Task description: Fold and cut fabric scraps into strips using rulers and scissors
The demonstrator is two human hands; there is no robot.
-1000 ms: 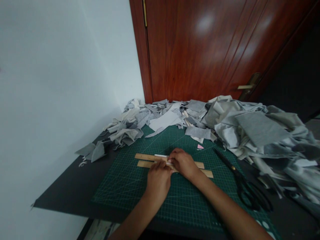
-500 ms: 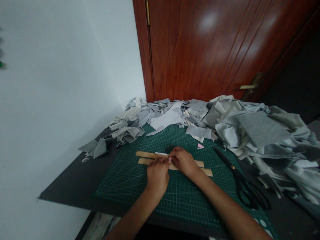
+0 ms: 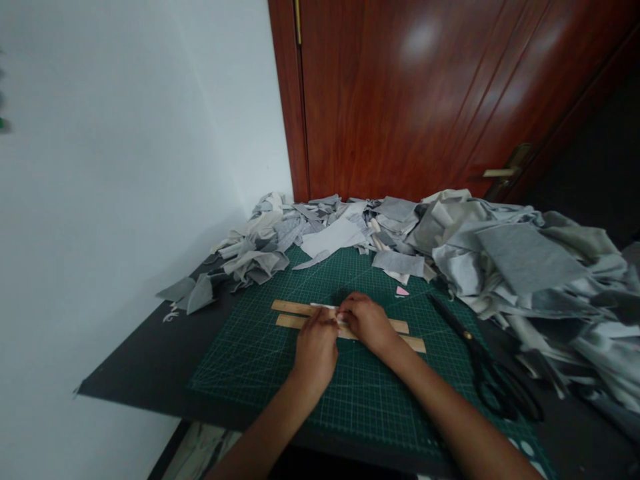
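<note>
- Left hand (image 3: 316,347) palm down on the mat (image 3: 250,360), fingertips pressed together on a white strip (image 3: 325,307) over two wooden rulers (image 3: 293,315).
- Right hand (image 3: 367,321) beside it, fingers curled and pinching the same strip; hands touching at the fingertips.
- Rulers lying side by side, mid-mat, slightly staggered.
- Scissors (image 3: 493,381) to the right, well apart.
- Pink scrap (image 3: 401,291) just beyond the right hand.
- Grey fabric scraps (image 3: 510,267) heaped along the far and right edges, before a door (image 3: 425,100).
</note>
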